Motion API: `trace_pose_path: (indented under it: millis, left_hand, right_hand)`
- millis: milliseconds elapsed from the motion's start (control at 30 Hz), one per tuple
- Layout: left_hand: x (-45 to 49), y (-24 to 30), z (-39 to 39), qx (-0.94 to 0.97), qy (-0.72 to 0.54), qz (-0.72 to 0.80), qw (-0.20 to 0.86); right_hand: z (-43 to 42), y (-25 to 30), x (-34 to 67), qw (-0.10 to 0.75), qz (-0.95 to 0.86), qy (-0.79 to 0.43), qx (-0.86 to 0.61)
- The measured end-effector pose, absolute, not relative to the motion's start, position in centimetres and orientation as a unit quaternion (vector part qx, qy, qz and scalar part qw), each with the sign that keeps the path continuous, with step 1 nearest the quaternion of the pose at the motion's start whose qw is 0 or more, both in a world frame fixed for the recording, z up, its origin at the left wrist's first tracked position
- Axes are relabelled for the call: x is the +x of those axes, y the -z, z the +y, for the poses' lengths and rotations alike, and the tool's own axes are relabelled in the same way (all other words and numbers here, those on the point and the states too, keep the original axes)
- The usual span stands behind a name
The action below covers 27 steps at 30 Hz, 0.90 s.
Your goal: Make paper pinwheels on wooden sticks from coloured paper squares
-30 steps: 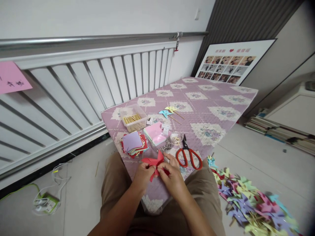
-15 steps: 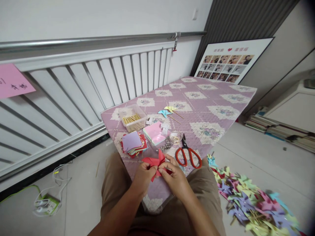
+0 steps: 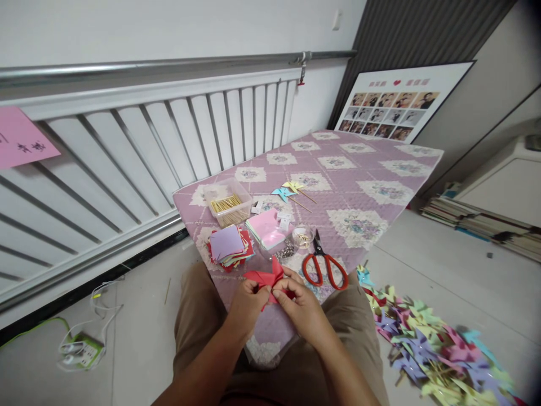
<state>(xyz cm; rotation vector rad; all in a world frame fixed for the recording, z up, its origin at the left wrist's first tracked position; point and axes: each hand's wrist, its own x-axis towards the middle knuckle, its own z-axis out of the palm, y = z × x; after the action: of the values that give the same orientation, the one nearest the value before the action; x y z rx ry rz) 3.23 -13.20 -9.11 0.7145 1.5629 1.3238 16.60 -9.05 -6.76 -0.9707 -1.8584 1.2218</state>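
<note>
Shows less of the lower point of the red paper pinwheel (image 3: 269,276) beside the left hand (image 3: 248,299) than a second ago, leaving just a small tip visible.

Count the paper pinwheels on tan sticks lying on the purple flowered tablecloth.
2: a light-blue paper pinwheel and, beside it, a pale-yellow paper pinwheel, both beyond the pink-topped paper stack. The held red folded paper isn't counted.

A white radiator (image 3: 203,135) lines the pale wall (image 3: 181,28) beneath a metal pipe (image 3: 169,64); the tiled floor (image 3: 139,338) is light grey
</note>
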Motion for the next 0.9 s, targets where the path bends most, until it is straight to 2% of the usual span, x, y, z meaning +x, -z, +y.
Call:
trace_pose_path:
  millis: [300, 767, 900]
  left_hand:
    - [3.20, 8.93, -13.36, 0.308, -0.542, 0.628, 0.466]
    - [3.35, 8.34, -13.45, 0.303, -0.569, 0.605, 0.468]
    - [3.21, 8.15, -13.50, 0.325, -0.563, 0.619, 0.441]
  right_hand:
    - [-9.12, 6.64, 16.28, 0.355, -0.679, -0.516, -0.382]
    - [-9.13, 6.73, 16.05, 0.360, -0.674, -0.519, -0.383]
    - [-9.12, 6.59, 15.98, 0.354, -0.670, -0.527, -0.385]
